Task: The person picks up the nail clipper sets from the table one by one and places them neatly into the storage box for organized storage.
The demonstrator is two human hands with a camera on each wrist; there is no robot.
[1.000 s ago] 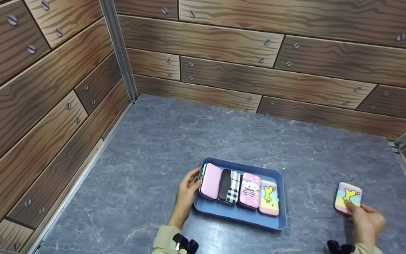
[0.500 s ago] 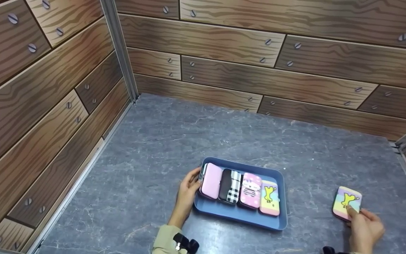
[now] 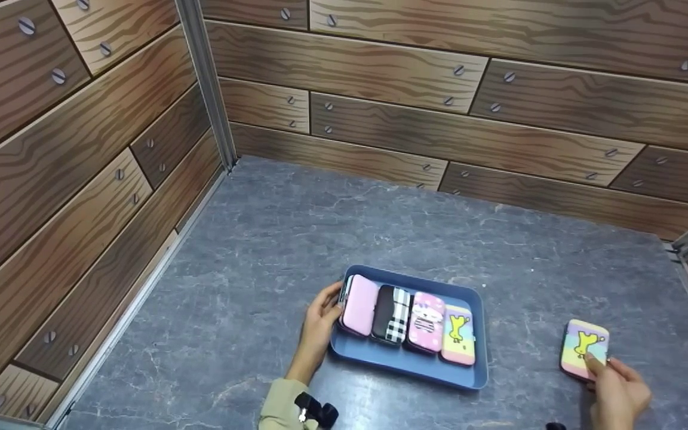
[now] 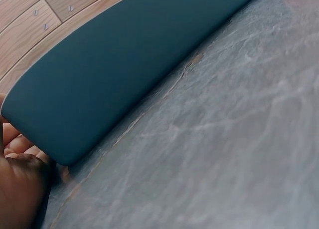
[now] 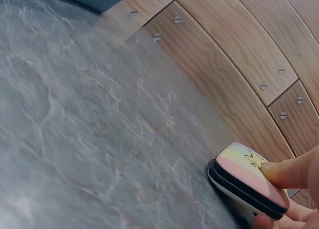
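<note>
On the right in the head view, my right hand [image 3: 619, 388] pinches a small flat case [image 3: 584, 346] striped in pastel colours with a yellow animal figure. The thumb lies on its top and the fingers go underneath. In the right wrist view the case [image 5: 244, 181] shows a dark edge band, held at or just above the tabletop. My left hand [image 3: 319, 322] grips the left end of a blue tray [image 3: 404, 367]. Inside it stand a pink case [image 3: 358, 306], a black-and-checked case [image 3: 392, 315], a pink cat case [image 3: 426, 322] and another pastel case [image 3: 457, 335] in a row.
The tray's outer wall [image 4: 114, 74] fills much of the left wrist view. A grey marbled tabletop [image 3: 248, 251] lies under everything. Wood-patterned panels [image 3: 380, 119] stand at the back and left, with a metal post [image 3: 203, 83] at their corner.
My right hand has drawn the pastel case slightly towards me and a little to the left. The left hand and the tray stay in place; the head view has shifted a little.
</note>
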